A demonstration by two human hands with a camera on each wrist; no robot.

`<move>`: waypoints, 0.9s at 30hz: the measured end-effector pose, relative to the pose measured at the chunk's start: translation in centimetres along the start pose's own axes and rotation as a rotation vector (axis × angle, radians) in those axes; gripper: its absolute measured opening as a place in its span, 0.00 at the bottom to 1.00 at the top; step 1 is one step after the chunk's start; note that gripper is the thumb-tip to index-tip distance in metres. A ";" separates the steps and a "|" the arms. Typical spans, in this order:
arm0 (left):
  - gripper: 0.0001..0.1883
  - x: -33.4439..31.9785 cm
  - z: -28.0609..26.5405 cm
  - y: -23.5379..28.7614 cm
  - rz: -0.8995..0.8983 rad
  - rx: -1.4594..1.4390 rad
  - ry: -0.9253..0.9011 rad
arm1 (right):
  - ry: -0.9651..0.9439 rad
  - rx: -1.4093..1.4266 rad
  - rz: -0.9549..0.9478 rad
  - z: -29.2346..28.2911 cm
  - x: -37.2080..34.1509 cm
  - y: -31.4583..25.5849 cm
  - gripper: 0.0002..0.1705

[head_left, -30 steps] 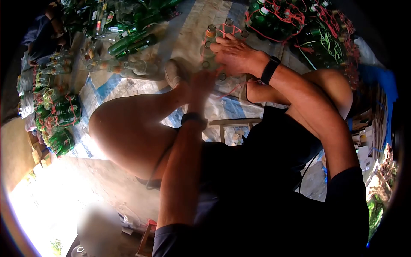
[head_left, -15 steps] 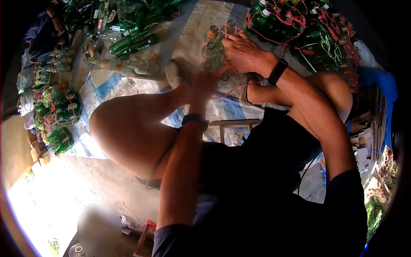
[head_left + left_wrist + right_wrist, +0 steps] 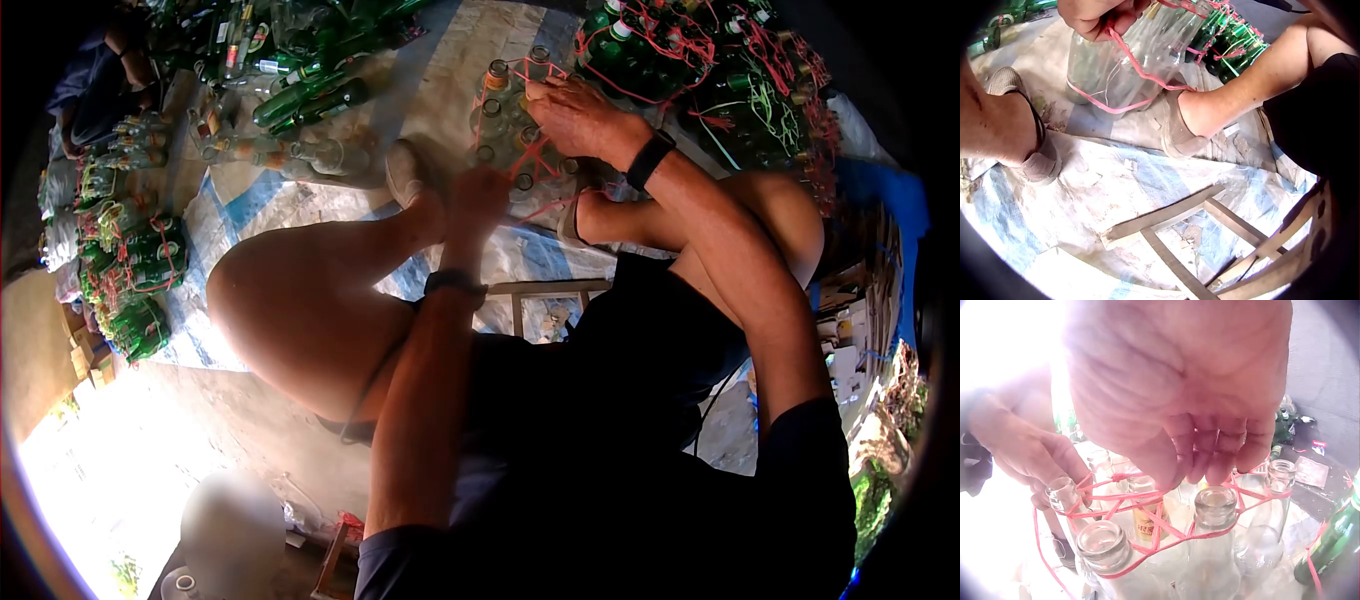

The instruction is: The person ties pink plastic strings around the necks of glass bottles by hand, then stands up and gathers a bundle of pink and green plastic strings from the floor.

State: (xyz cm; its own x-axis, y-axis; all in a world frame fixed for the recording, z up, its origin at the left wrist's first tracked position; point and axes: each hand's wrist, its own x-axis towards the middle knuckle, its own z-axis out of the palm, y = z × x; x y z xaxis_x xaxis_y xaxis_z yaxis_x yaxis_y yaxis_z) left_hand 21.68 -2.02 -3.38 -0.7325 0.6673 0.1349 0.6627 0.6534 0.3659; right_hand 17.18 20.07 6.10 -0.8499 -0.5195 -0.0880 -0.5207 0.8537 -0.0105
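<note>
Left wrist view: left hand (image 3: 1102, 17) at top edge, fingers curled in and clamped on a thin ribbon of pink plastic twine (image 3: 1127, 53); strand runs down from the fist and across a cluster of clear, long-necked glass bottles (image 3: 1163, 50). Cluster stands on a white-and-blue woven tarp (image 3: 1094, 200), near a grey shoe (image 3: 1175, 131); pale wooden frame (image 3: 1163, 215) lies closer to the camera. Right wrist view: right hand (image 3: 1191, 394) over the bottle mouths, palm toward the lens, fingers bent down with tips at the twine; contact half hidden, so cannot tell whether they pinch it. Twine loops round the outer necks and crosses between them. Bottles upright; one inside the ring bears a yellowish label (image 3: 1144, 522). Green glass bottle (image 3: 1335, 544) tilted, at right. Head view: bottle cluster between the seated person's feet, left hand at its near side, right hand at its right. Loose green bottles (image 3: 310, 105) lie farther left; twine-bound green bottles (image 3: 610, 50) stand beyond the right hand.
</note>
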 end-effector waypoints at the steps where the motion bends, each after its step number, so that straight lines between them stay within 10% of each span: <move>1: 0.06 0.0 -0.1 0.1 0.001 0.000 0.000 | 0.025 0.007 -0.008 0.2 -0.1 0.1 0.09; 15: 0.12 0.0 -0.5 1.2 -0.312 -0.278 -0.040 | 0.093 0.037 0.063 -1.0 0.5 -1.5 0.04; 19: 0.12 0.0 -0.7 0.8 -0.084 0.060 -0.066 | 0.015 0.103 0.143 -1.0 1.5 -1.3 0.02; 21: 0.17 0.0 -0.7 0.8 -0.373 -0.392 -0.030 | 0.028 0.135 0.123 -1.1 1.8 -1.0 0.02; 27: 0.17 -0.3 -3.0 1.4 -0.447 -0.511 -0.061 | 0.089 0.112 0.092 -1.4 2.0 -0.8 0.02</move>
State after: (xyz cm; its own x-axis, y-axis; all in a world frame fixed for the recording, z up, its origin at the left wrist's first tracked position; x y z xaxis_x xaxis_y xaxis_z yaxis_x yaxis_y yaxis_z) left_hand 22.29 -2.39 -0.15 -0.8986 0.4013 -0.1775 0.1303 0.6304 0.7652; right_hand 15.80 18.28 7.31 -0.9000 -0.4360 -0.0051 -0.4324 0.8940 -0.1177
